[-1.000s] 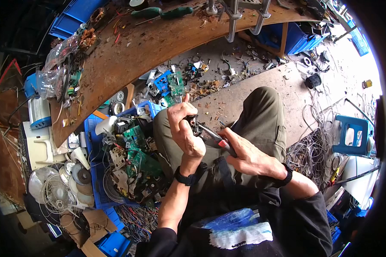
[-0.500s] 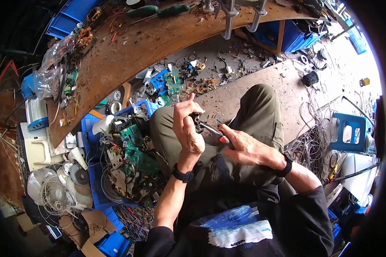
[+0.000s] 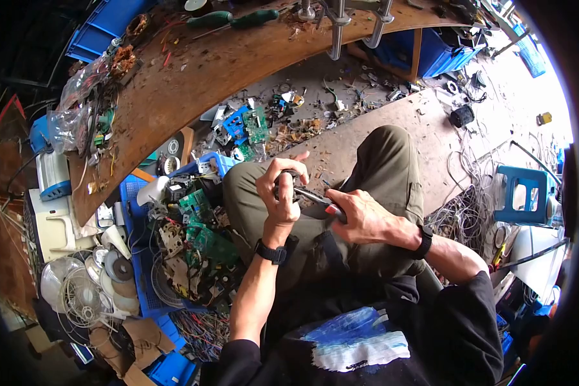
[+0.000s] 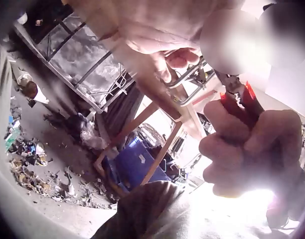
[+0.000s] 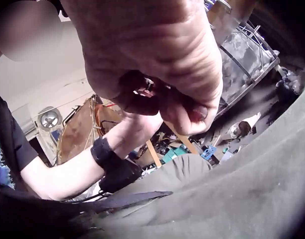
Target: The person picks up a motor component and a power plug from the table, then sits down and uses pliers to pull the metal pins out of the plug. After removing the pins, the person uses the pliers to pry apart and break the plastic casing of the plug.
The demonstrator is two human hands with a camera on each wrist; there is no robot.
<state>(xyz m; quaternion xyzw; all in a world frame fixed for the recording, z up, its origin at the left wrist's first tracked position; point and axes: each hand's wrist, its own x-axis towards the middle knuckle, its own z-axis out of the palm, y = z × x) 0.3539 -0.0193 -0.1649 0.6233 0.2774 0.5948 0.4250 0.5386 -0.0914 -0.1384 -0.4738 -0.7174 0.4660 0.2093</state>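
In the head view my left hand [image 3: 278, 199] is raised over the lap, fingers curled around a small dark part [image 3: 294, 181] that they mostly hide. My right hand [image 3: 368, 217] grips pliers [image 3: 314, 197] with red-and-dark handles, their metal nose pointing left at that part. From the left wrist, the red on the handles [image 4: 249, 92] shows above the right hand's curled fingers [image 4: 225, 144]. The right wrist view has the back of the right hand [image 5: 152, 45] covering most of the pliers.
Left of the legs stands a blue crate [image 3: 141, 257] full of green circuit boards [image 3: 206, 241]. A curved wooden bench [image 3: 174, 96] with screwdrivers [image 3: 254, 19] spans the front. Cables [image 3: 457, 215] and a blue stool [image 3: 524, 196] lie right; fan parts [image 3: 83, 289] sit left.
The left hand has turned, so its fingers now cover more of the dark part. The right hand and pliers have shifted slightly up with it. Both grips hold.
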